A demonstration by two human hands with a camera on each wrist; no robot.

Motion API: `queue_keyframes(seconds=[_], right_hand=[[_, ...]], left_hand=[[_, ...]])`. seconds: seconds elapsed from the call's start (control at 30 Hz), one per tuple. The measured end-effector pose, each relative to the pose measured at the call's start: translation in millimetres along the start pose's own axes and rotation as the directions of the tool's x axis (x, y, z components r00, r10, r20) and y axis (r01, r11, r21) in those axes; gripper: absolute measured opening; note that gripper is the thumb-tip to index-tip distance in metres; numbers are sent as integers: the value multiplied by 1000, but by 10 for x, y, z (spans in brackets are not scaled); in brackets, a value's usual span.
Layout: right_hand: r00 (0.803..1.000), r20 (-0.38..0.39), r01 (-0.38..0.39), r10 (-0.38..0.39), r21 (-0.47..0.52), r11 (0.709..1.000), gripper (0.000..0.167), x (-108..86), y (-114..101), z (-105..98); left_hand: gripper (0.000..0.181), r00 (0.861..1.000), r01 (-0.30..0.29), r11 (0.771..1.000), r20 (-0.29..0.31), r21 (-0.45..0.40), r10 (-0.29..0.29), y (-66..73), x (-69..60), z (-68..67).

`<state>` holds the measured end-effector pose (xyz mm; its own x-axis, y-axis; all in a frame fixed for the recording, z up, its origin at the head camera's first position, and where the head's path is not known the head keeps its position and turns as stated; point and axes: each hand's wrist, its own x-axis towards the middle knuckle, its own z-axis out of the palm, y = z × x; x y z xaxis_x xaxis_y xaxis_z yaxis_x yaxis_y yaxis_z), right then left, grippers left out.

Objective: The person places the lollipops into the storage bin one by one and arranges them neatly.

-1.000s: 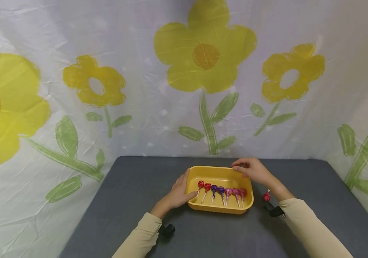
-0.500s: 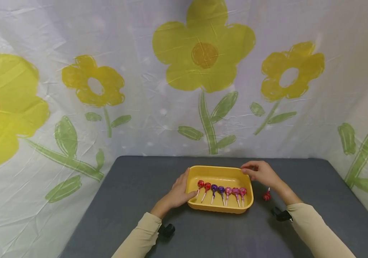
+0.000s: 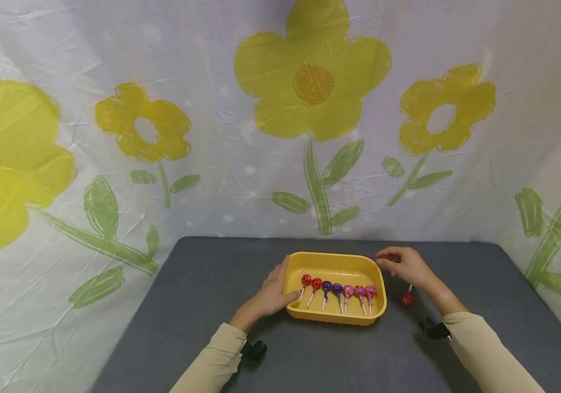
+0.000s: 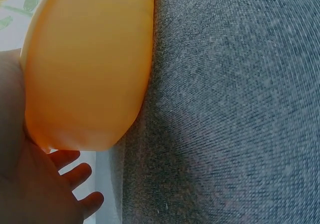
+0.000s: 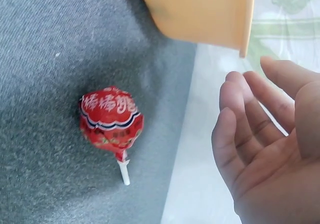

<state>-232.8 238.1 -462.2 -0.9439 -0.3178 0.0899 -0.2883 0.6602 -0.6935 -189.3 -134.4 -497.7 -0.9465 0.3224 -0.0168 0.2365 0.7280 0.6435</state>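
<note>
A yellow plastic tray (image 3: 331, 264) sits on the dark table, holding a row of wrapped lollipops: two red, two purple and three pink (image 3: 348, 292). My left hand (image 3: 271, 292) grips the tray's left end, its thumb over the rim and its fingers along the outside. In the left wrist view those fingers (image 4: 75, 176) show past the tray's end. My right hand (image 3: 406, 266) hovers just off the tray's far right corner, fingers loosely bent around nothing. Below it on the table lies a single red lollipop (image 5: 111, 119), stick pointing away from me.
The grey table (image 3: 201, 305) extends around the tray on all sides. Behind it hangs a pale curtain (image 3: 221, 180) printed with yellow flowers. Black wrist straps with cameras (image 3: 254, 350) sit below both hands.
My right hand has drawn back rightward from the tray's far rim, uncovering more of the loose red lollipop. The left hand and the tray stay put.
</note>
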Motion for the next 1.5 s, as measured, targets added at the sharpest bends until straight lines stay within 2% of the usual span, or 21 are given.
queue_keyframes(seconds=[0.17,0.5,0.73,0.9,1.1,1.27,1.5], right_hand=[[1000,-1,-9,9,-17,1000,35,-4,44,6],[999,29,-31,32,-20,999,36,-29,122,40],[999,-18,-46,46,-23,999,37,-45,171,-35],[997,-22,-71,70,-32,997,37,-84,214,-88],[995,33,-93,93,-15,996,36,-181,274,-141],[987,123,-107,107,-3,994,38,-275,312,-183],[969,245,-50,35,55,997,35,-385,376,-182]], left_hand=[[97,1000,13,1000,4,7,-13,1,9,4],[96,1000,-10,1000,-6,-4,10,-24,9,23],[96,1000,-10,1000,-6,-7,10,-23,12,28],[96,1000,-13,1000,-7,-1,13,-24,19,28],[97,1000,-2,1000,-5,-1,2,-29,15,29],[97,1000,-6,1000,-3,-3,6,-27,12,25],[96,1000,0,1000,-2,8,0,-18,7,10]])
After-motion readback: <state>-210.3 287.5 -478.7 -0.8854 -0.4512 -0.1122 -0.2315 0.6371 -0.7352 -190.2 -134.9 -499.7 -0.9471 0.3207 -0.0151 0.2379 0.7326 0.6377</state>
